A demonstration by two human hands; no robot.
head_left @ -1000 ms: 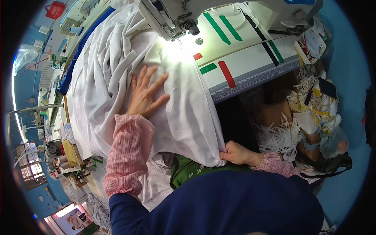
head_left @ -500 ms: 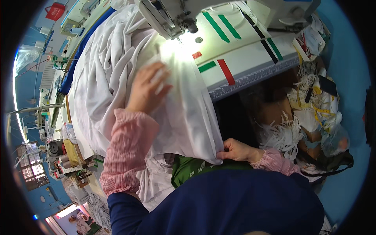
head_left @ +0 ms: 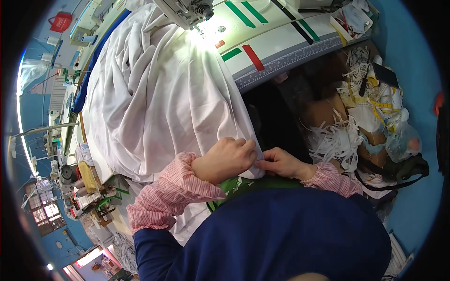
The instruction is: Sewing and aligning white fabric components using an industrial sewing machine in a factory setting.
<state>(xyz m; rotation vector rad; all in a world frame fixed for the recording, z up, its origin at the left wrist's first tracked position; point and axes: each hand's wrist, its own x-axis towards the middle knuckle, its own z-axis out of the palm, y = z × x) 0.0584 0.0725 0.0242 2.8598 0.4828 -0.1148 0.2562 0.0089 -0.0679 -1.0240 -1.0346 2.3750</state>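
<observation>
A large piece of white fabric [head_left: 173, 103] lies in folds over the sewing table and hangs down toward my lap. Its far right edge runs up to the needle area of a lit sewing machine [head_left: 187, 13]. Close to my body, my left hand [head_left: 229, 160] is closed on the fabric's right edge, fingers curled with knuckles up. Just beside it, my right hand [head_left: 283, 164] pinches the same edge between thumb and forefinger. The two hands nearly touch. What lies under the left fingers is hidden.
A ruler strip [head_left: 290, 61] follows the table's front edge, with coloured tape strips [head_left: 253, 58] behind it. Right of my hands are white fabric scraps [head_left: 335, 145], a yellow tape measure [head_left: 382, 105] and a dark phone-like slab [head_left: 385, 75]. A small box [head_left: 349, 22] stands on the table's right end.
My left hand has come down from the middle of the fabric to its near right edge, beside my right hand, and closed there. The right hand keeps its pinch; the view has shifted slightly.
</observation>
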